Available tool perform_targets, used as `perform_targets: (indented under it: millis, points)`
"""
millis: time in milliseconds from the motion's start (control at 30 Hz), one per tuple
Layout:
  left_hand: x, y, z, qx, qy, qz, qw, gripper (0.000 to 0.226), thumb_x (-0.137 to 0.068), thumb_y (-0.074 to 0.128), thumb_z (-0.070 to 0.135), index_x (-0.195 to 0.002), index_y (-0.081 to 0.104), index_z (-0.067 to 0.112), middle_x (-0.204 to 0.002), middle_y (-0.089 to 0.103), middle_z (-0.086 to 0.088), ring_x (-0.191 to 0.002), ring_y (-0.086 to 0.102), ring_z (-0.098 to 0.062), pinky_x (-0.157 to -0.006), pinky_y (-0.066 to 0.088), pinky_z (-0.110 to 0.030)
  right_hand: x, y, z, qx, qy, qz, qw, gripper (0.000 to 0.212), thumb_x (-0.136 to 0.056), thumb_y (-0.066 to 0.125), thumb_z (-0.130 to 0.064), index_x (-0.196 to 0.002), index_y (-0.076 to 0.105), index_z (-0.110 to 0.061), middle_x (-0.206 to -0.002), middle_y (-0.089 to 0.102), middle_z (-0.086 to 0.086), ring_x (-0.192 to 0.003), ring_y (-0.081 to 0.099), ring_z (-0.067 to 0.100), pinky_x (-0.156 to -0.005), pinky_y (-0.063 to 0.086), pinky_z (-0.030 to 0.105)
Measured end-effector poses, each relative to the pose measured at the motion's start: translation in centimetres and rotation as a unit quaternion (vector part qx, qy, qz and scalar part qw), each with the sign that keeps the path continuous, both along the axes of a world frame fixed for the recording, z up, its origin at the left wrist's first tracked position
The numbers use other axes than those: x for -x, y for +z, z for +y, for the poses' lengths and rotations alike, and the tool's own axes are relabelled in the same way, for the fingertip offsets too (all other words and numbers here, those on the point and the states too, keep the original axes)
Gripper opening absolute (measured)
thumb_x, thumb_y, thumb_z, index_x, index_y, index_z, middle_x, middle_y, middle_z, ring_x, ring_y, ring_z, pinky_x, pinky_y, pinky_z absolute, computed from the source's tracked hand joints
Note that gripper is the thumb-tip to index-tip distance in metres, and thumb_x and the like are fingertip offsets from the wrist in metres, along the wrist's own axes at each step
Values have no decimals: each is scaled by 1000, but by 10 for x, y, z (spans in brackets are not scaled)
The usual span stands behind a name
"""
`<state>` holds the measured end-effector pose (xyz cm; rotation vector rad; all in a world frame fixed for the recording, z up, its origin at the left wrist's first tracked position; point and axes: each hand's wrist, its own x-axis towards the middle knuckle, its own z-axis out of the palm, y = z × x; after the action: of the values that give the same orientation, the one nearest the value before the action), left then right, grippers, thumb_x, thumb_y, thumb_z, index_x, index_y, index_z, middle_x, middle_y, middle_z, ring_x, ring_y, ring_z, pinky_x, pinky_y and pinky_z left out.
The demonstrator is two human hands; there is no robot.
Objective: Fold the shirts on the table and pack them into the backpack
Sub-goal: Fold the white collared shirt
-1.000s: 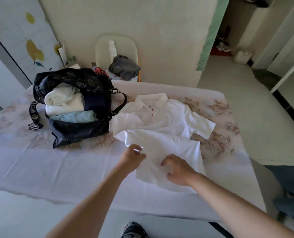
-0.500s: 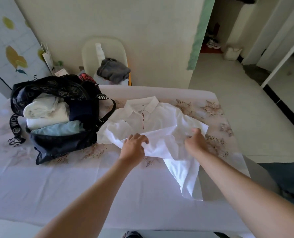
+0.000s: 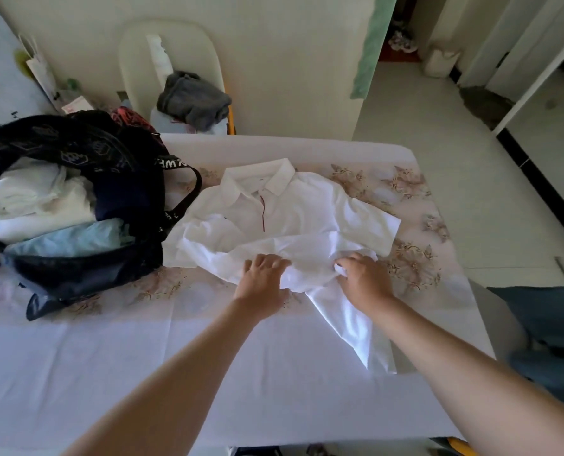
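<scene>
White polo shirt [image 3: 294, 209] collar-up on table [image 3: 175, 373], hem bunched. Left hand [image 3: 264, 278] grips the fold; right hand [image 3: 363, 278] pinches fabric at its 3 o'clock. Backpack [image 3: 86, 192] open at shirt's 9 o'clock.

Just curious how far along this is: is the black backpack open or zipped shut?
Open. The backpack gapes wide, with rolled white and pale blue clothes showing inside.

a white chair [image 3: 198, 51] stands by the wall [image 3: 290, 60] with a grey cloth [image 3: 193, 100] bunched on its seat, a white paper bag [image 3: 40, 74] leans to its left, and a green cloth [image 3: 369, 44] hangs at the wall's corner.
</scene>
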<state>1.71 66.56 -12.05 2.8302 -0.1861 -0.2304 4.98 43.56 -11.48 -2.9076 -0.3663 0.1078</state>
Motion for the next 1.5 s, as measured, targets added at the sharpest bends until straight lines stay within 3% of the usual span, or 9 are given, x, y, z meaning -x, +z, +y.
perform_targets:
  millis: [267, 433, 600, 733, 867, 1100, 1267, 1400, 1500]
  points:
    - [-1, 44, -42, 257, -3, -74, 964, 54, -80, 67, 7, -131, 58, 22, -123, 64, 3, -115, 55, -19, -95, 43, -27, 6, 61, 28, -230, -67, 124, 963, 29, -79, 70, -50, -77, 55, -25, -70, 58, -9, -69, 57, 14, -58, 41, 29]
    - [11, 94, -11, 267, 86, 51, 958, 45, -73, 36, -4, -83, 67, 28, -71, 59, 6, -66, 53, -15, -50, 40, -24, 11, 67, 17, -88, 52, 85, 991, 112, -54, 82, -62, -146, 25, -34, -146, 29, -3, -134, 29, 21, -111, 31, 42]
    - [34, 120, 42, 136, 65, 212, 966, 25, -86, 45, 5, -86, 65, 19, -80, 60, 1, -73, 50, -14, -62, 36, -25, 25, 62, 26, 7, 54, 162, 985, 4, -83, 55, -31, -82, 57, -28, -89, 58, -12, -95, 60, 18, -93, 41, 35]
    - [63, 123, 91, -172, 33, 337, 925, 28, -90, 55, 24, -114, 64, 13, -97, 60, 1, -85, 53, -17, -78, 42, -26, 49, 73, 60, -146, 88, 299, 939, 7, -83, 61, -26, -76, 62, -26, -77, 60, -11, -76, 59, 12, -63, 42, 23]
    - [88, 107, 108, -191, 25, 518, 834, 52, -77, 70, 40, -127, 62, 25, -117, 67, 12, -105, 63, -11, -98, 46, -29, 66, 76, 82, -190, 89, 518, 829, 17, -92, 62, -25, -107, 71, -21, -96, 74, -1, -77, 72, 17, -64, 55, 30]
    - [88, 56, 51, 30, 99, 138, 985, 38, -95, 56, 28, -132, 56, 32, -139, 54, 4, -125, 49, -17, -99, 41, -30, 45, 26, 40, -4, 59, 165, 984, 40, -94, 50, -18, -133, 53, -25, -147, 42, 1, -136, 39, 25, -106, 38, 39]
    - [84, 17, 9, -61, 9, 168, 984, 96, -79, 76, 45, -155, 20, 29, -153, 30, -3, -138, 32, -28, -108, 35, -42, 45, 6, 0, 169, 69, 186, 965, 75, -94, 55, -36, -156, 13, -23, -148, 38, 7, -133, 42, 31, -108, 31, 49]
    - [63, 12, -9, -120, 34, 152, 980, 39, -90, 62, 31, -129, 58, 26, -129, 52, -3, -123, 51, -27, -98, 41, -36, 31, -1, -17, 63, 77, 99, 990, 30, -94, 52, -26, -123, 61, -28, -130, 56, 0, -123, 52, 27, -96, 37, 38]
    - [44, 14, -19, -169, 16, 213, 962, 28, -94, 53, 28, -118, 67, 22, -121, 64, -3, -115, 59, -26, -95, 47, -36, 17, -3, -25, 31, 18, 76, 996, 44, -95, 53, -23, -139, 45, -25, -140, 43, 6, -127, 46, 33, -99, 40, 44]
